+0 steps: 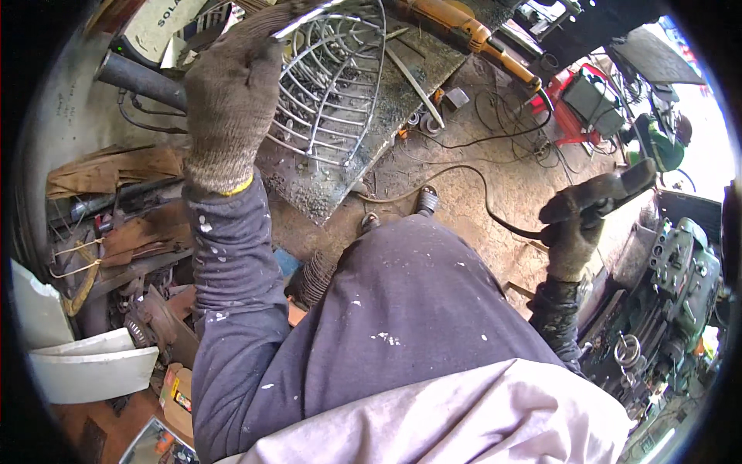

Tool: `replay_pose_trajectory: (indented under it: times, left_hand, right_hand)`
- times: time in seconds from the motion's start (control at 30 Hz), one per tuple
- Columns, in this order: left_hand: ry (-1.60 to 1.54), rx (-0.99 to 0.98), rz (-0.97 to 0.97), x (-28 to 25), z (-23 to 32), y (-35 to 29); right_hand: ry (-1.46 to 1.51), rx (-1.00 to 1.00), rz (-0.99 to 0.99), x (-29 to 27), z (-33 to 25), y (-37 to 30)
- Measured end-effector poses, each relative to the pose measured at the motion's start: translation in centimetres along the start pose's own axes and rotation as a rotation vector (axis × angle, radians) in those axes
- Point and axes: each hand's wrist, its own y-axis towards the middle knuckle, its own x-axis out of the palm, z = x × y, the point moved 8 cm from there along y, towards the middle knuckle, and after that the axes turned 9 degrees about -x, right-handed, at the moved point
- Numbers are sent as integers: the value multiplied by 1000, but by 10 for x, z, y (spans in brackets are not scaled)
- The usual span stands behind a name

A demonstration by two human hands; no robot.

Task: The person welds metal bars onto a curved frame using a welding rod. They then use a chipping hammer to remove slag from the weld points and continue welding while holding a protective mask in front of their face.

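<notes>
My left hand (236,100), in a worn knitted work glove, is raised at the upper left, closed at the rim of a curved metal wire rack (313,127). The rack has a central rod with several curved ribs and stands tilted above a grimy metal workbench (313,185). Its upper end is partly hidden by the glove. My right hand (576,232), in a dark-stained glove, is out to the right, closed on a black cabled handle (634,182), which looks like a welding electrode holder. A black cable (495,213) runs from it toward the bench.
An orange cabled tool (464,31) lies along the bench's far edge. Tangled cables cover the floor near a red plastic stool (576,116) with a grey-green box (593,100) on it. Green machinery (684,271) stands at right. Scrap wood (116,170) and white pieces (97,375) lie left.
</notes>
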Motion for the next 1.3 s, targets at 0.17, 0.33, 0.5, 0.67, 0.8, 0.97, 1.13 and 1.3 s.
replay_pose_trajectory:
  times: [0.17,0.33,0.5,0.67,0.8,0.97,1.13,1.3]
  left_hand:
    - [3,133,-55,12,-11,-13]
    - [-71,-17,-212,19,-20,-13]
    - [-250,7,-181,24,-28,-15]
    - [-133,115,-46,9,-7,-19]
    - [-46,-14,-12,12,-17,-24]
    - [-140,271,132,14,-21,-31]
    - [-36,135,14,12,-12,-23]
    - [-189,-16,51,18,-22,-26]
  right_hand:
    - [-63,96,-85,16,-3,-58]
    - [110,273,-255,37,0,-95]
    - [100,275,-262,33,31,-109]
    - [-90,337,-511,39,44,-104]
    - [-63,449,-657,50,46,-100]
    - [-139,472,-736,52,54,-95]
    - [-332,265,-948,85,30,-89]
    - [-273,286,-936,99,29,-87]
